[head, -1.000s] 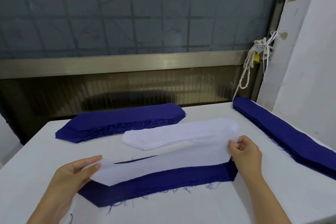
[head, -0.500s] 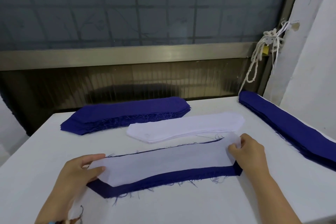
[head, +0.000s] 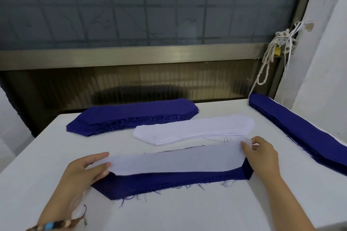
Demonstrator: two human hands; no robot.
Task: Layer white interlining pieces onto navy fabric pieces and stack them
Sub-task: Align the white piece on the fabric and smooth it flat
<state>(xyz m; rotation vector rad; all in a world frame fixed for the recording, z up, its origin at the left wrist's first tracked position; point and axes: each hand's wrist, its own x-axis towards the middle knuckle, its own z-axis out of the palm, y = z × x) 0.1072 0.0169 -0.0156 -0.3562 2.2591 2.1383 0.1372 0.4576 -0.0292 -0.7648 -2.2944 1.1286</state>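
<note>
Pinching opposite ends of a long white interlining strip [head: 174,161], left hand [head: 82,172] and right hand [head: 262,154] hold it over a frayed navy fabric piece [head: 169,183].

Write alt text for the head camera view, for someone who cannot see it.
A left hand and right hand pinch the ends of a white interlining piece on a navy fabric piece on a white table, the navy's near edge uncovered. Beyond lie one navy stack, a white interlining stack, and a second navy stack at right.
</note>
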